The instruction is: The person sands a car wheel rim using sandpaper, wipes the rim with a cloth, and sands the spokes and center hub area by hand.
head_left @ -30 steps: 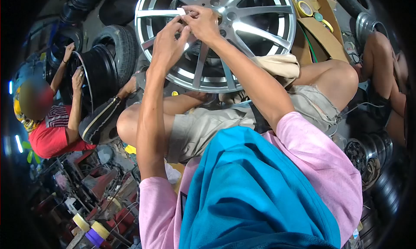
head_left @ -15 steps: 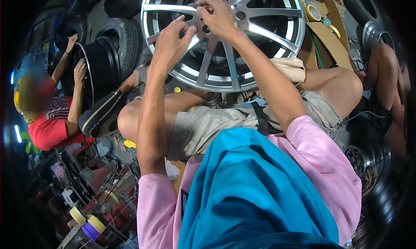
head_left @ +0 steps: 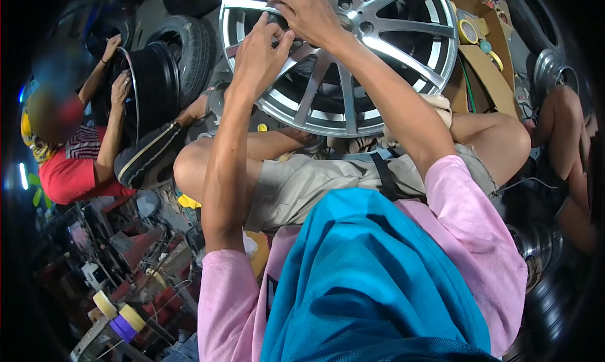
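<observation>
A silver alloy wheel rim [head_left: 348,100] with machined spokes lies before my crossed legs. My left hand [head_left: 261,54] rests over its left spokes, index finger stretched forward and thumb held apart, the other fingers curled. Just beyond and to the right, my right hand [head_left: 309,15] presses bent fingertips together at a left spoke [head_left: 249,5] near the hub. Whatever sits under those right fingertips, if anything, is too small to make out. The hands are close together at the spoke.
A cardboard box [head_left: 498,85] holding tape rolls [head_left: 467,31] stands right of the wheel. At left, a co-worker in a red shirt [head_left: 72,173] grips a dark rim [head_left: 151,85] beside a tire [head_left: 195,53]. Cluttered equipment [head_left: 135,242] fills the lower left. Another person's leg [head_left: 558,116] is at right.
The wheel appears slightly further right and lower in view. My right hand has shifted toward the outer left of the spoke, and my left index finger has straightened toward it.
</observation>
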Demonstrator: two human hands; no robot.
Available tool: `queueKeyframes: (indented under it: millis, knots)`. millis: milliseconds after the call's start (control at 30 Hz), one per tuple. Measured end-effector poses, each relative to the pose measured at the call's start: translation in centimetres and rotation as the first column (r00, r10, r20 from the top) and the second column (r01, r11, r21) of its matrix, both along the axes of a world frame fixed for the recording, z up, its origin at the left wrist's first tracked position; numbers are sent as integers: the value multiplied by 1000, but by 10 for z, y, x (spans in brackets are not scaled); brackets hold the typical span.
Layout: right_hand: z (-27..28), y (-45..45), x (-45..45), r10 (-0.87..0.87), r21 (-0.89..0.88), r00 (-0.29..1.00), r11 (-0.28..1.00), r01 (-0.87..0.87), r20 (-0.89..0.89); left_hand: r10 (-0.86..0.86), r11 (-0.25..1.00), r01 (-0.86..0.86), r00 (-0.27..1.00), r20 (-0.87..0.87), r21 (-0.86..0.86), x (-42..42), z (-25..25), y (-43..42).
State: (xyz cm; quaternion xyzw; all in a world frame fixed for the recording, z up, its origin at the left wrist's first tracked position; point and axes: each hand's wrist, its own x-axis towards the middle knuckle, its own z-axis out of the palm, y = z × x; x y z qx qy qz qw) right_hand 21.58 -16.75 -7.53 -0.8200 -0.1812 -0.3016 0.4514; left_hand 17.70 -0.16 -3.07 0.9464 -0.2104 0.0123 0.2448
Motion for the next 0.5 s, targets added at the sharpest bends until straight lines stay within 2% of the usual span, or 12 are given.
queueKeyframes:
  millis: [67,233,300,500]
  knots:
    - [0,5,6,13,-29,1000,1000,-13,9,20,1000,-19,999,37,-19,0,-1,1]
    - [-5,12,16,-46,-35,989,998,52,140,78,996,-80,995,-54,-29,1,0,3]
    - [1,6,14,43,-63,999,997,-42,10,94,995,-96,995,-43,-39,4,-6,5]
    - [8,7,13,76,-36,997,996,-76,4,55,993,-58,998,-29,-107,4,-7,5]
